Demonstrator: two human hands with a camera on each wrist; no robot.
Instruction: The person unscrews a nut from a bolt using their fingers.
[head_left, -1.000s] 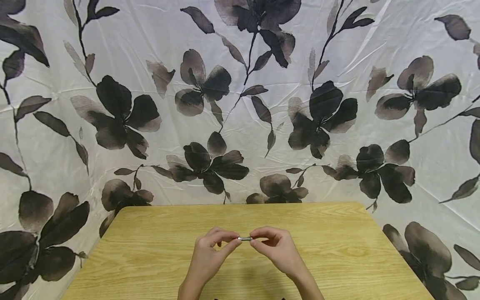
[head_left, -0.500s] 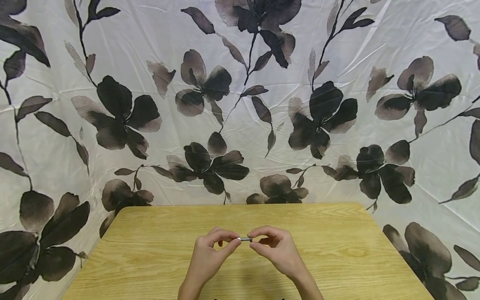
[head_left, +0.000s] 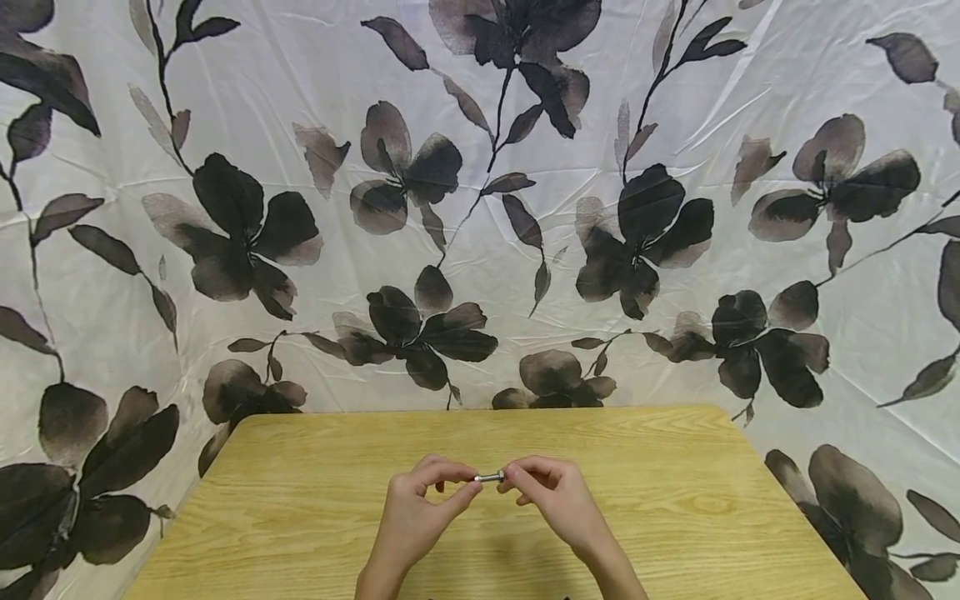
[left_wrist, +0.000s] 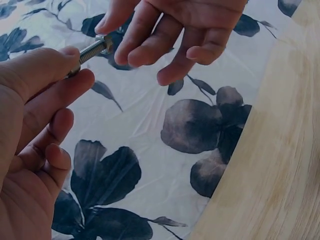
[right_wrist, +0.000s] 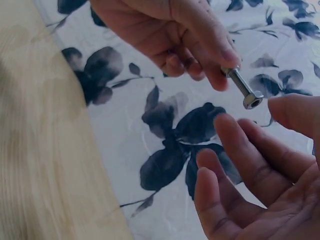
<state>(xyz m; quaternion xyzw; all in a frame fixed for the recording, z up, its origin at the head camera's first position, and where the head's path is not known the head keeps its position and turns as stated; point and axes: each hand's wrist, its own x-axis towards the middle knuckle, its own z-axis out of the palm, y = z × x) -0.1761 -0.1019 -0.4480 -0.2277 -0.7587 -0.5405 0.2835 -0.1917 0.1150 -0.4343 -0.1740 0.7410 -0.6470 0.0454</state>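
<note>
A small silver bolt [head_left: 491,477] is held level above the table between both hands. My left hand [head_left: 423,508] pinches one end of it between thumb and index finger, which mostly hide that end. A hex nut [right_wrist: 253,100] sits on the other end of the bolt, with bare thread showing between nut and left fingertips. Around the nut, my right hand [head_left: 551,496] has its thumb and fingers parted. Its thumb [right_wrist: 287,110] lies right beside the nut in the right wrist view, and the index fingertip stands below it.
A light wood-grain table [head_left: 315,467] lies under the hands. Behind it and at both sides hangs a white cloth [head_left: 525,275] printed with dark flowers.
The right thumb and fingers have shifted over the nut end and parted, leaving the nut more in sight. The left hand and the bolt have stayed nearly in place.
</note>
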